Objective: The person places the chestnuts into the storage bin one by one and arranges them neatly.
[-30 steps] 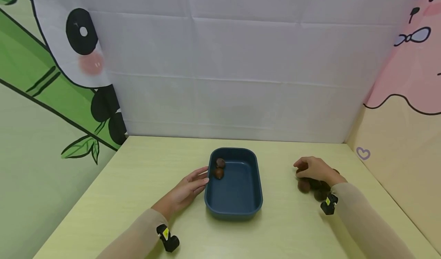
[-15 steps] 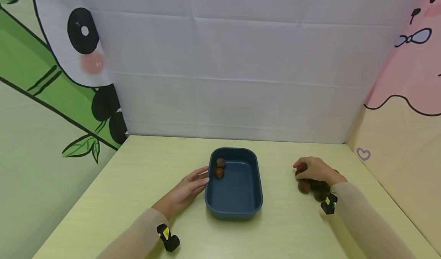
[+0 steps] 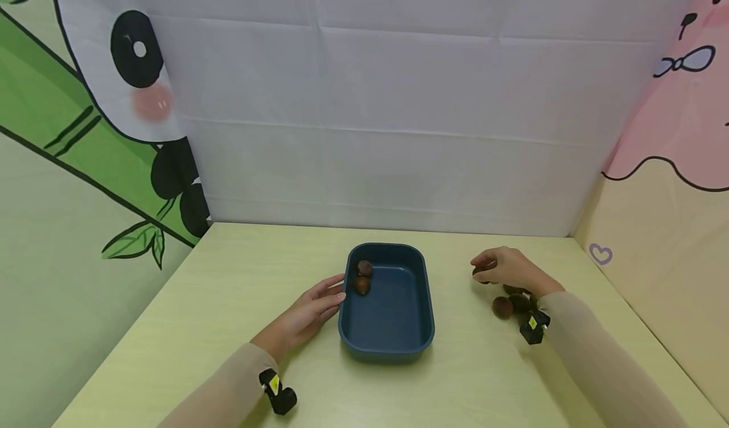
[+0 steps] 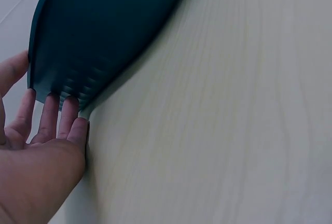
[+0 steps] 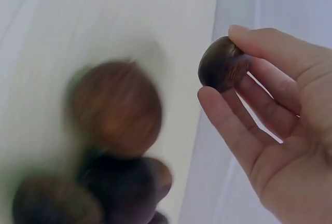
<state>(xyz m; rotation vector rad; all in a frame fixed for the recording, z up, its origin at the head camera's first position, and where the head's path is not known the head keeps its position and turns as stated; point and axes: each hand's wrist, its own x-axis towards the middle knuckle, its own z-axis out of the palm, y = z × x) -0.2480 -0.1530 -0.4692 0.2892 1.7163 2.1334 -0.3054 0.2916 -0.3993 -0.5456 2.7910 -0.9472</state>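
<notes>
A dark blue rectangular tray (image 3: 387,317) stands mid-table with two brown chestnuts (image 3: 362,285) at its far left inside. My left hand (image 3: 310,313) touches the tray's left wall with its fingers extended; the left wrist view shows those fingertips (image 4: 69,102) against the outer side. On the right, my right hand (image 3: 512,270) pinches a chestnut (image 5: 223,64) between thumb and fingers, raised over the table. Several more chestnuts (image 3: 503,308) lie in a heap below that hand, partly hidden by the hand and wrist.
The pale yellow table (image 3: 273,263) runs back to a white cloth wall (image 3: 398,130). Printed side panels rise at left and right. Each wrist wears a small black camera (image 3: 278,393) on a strap.
My right hand has lifted a chestnut off the heap and moved a little left and away from me, uncovering more of the pile. The left hand and tray stay put.
</notes>
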